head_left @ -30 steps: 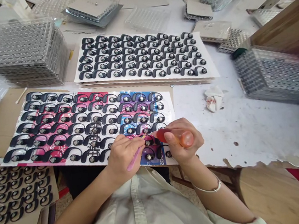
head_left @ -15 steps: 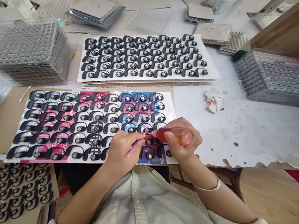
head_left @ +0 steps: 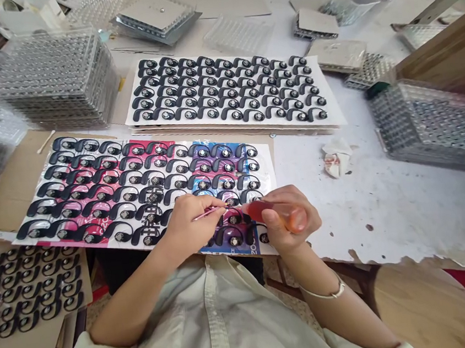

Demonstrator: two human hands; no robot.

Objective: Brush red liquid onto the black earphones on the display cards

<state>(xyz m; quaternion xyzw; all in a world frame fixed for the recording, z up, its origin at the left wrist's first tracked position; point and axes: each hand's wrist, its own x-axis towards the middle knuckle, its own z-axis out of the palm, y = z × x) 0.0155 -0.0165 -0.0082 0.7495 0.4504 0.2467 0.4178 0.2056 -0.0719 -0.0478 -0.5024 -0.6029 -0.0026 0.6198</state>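
Observation:
My left hand pinches a thin pink stick-like tool over the near right part of a printed sheet. In my right hand is a small orange-red squeeze bottle, tipped so that its narrow end points left, close to the stick's tip. Whether the two tips touch I cannot tell. Beneath both hands lie rows of black hook-shaped pieces with shiny round centres. My hands hide some of these pieces.
Behind lies a white board with more hook-shaped pieces. Stacked clear trays stand at left and right. A stained crumpled tissue rests on the table, a cotton swab at left. Lower left, another board carries similar pieces.
The pink stick has swung to a flatter angle in my left hand. My right hand has shifted slightly right, and the bottle lies a little more sideways. The whole view has moved slightly.

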